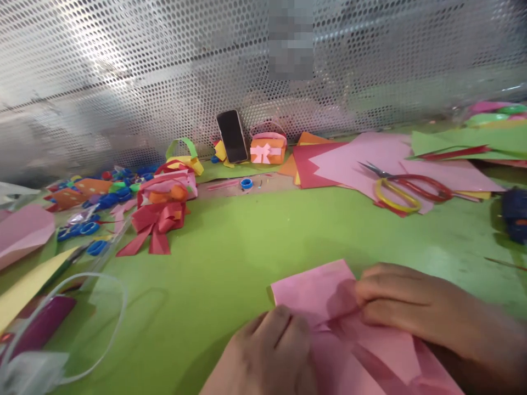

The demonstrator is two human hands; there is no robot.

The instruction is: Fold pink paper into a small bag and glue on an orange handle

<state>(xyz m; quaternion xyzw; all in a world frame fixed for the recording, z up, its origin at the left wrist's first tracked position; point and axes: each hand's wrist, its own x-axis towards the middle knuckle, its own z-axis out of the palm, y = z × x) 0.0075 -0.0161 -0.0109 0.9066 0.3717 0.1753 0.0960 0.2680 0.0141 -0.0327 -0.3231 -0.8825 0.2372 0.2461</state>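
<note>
We seemed to be in a paper-craft workspace: the green surface (230,236) carried coloured paper sheets (354,159), scissors (389,176) and a bow-trimmed paper bag (269,150) before a perforated metal panel (185,77).

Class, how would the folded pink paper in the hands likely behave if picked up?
The pink paper is probably light, since it looks thin. It may flop open beyond the left hand and right hand, since no fastening shows. It likely creases easily, judging by its folds.
</note>
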